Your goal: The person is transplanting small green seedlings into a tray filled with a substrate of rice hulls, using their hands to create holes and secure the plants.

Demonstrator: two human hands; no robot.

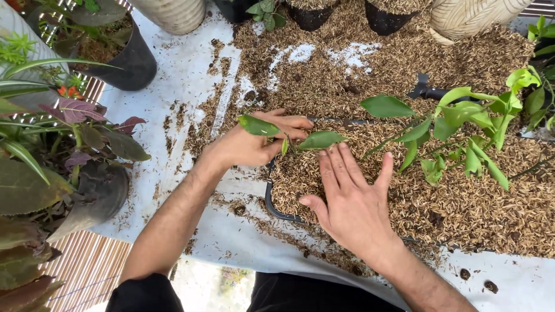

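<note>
the left hand [248, 144] pinches the thin stem of a small green-leaved cutting [289, 138], fingers closed together around it just where it enters the fill. the cutting stands in a black plastic pot [272, 202] packed to the brim with tan rice-husk mix [295, 173]. the right hand [352, 202] lies flat and open, fingers spread, palm pressing the husk surface just beside the stem. more husk is scattered thickly over the white sheet [185, 81] that covers the desk. to the right, a leafy bright-green plant [462, 127] lies tilted across the husk pile, near the right hand but not touching it. at the left edge stands a dark pot of purple-leaved plants [98, 190], well apart from both hands.
</note>
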